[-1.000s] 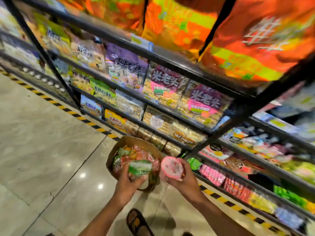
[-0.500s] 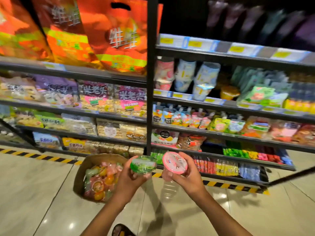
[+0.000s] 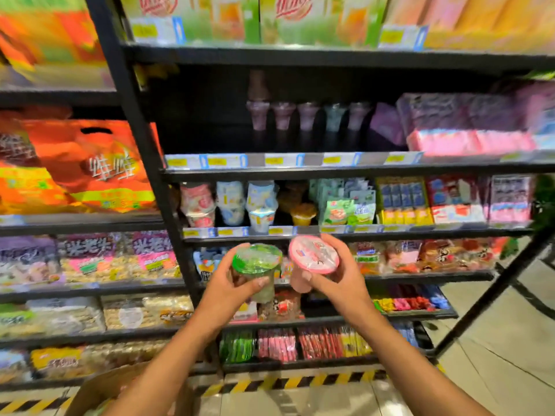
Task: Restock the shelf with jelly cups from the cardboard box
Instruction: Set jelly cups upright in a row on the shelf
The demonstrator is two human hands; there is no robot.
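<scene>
Left hand [image 3: 231, 283] grips a green-lidded clear plastic jelly cup [image 3: 256, 265]; right hand [image 3: 339, 280] grips a pink-lidded one [image 3: 312, 256], both raised toward the black metal shelf [image 3: 345, 234], probably for placing.

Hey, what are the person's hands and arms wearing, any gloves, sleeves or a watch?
Nothing worn shows. The left hand and right hand have no gloves or visible rings; the left forearm and right forearm are bare to the frame edge, no sleeve, watch or band.
</scene>
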